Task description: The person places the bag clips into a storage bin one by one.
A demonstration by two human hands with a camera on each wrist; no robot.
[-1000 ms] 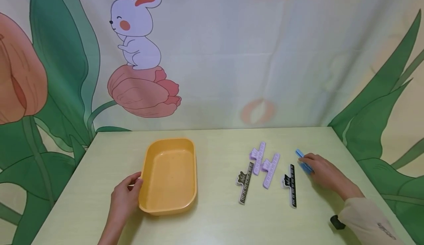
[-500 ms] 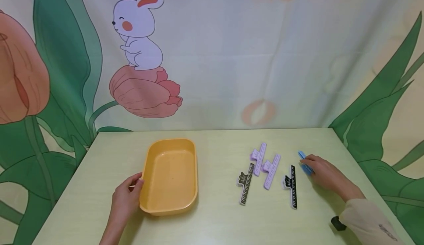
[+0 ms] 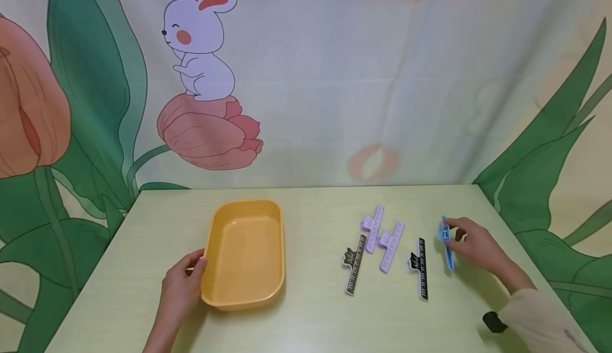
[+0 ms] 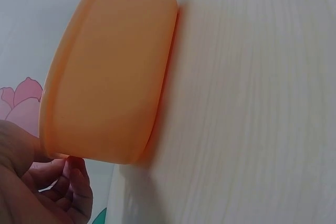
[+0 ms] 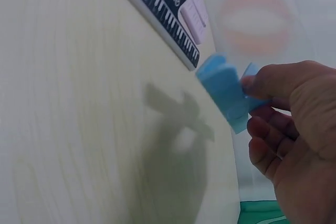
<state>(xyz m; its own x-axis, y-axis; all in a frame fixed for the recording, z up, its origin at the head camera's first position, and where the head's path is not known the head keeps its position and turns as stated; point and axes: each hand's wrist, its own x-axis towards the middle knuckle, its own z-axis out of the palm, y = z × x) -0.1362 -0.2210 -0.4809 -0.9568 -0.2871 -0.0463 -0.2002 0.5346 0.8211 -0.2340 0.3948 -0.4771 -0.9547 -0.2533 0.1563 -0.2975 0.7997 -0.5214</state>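
Note:
In the head view my left hand (image 3: pixel 178 289) holds the left rim of a yellow plastic tray (image 3: pixel 245 260), thumb and fingers at its edge. The left wrist view shows the tray's outer wall (image 4: pixel 107 72) and my fingers curled at its corner. Over the right side of the table, my right hand (image 3: pixel 482 248) pinches a light-blue ruler-shaped clip (image 3: pixel 450 260) between thumb and fingers. In the right wrist view this blue clip (image 5: pixel 223 87) is raised above the table, its shadow falling beneath.
On the pale table (image 3: pixel 315 321) lie two purple clips (image 3: pixel 392 248) and two black piano-key clips (image 3: pixel 423 270), between the tray and my right hand. Behind the table hangs a curtain (image 3: pixel 311 77) printed with a rabbit and flowers. Something black (image 3: pixel 494 322) sits by the right sleeve.
My right hand has picked the blue clip up off the table, turned it closer to upright in the view and shifted slightly right. The left hand and tray stay put.

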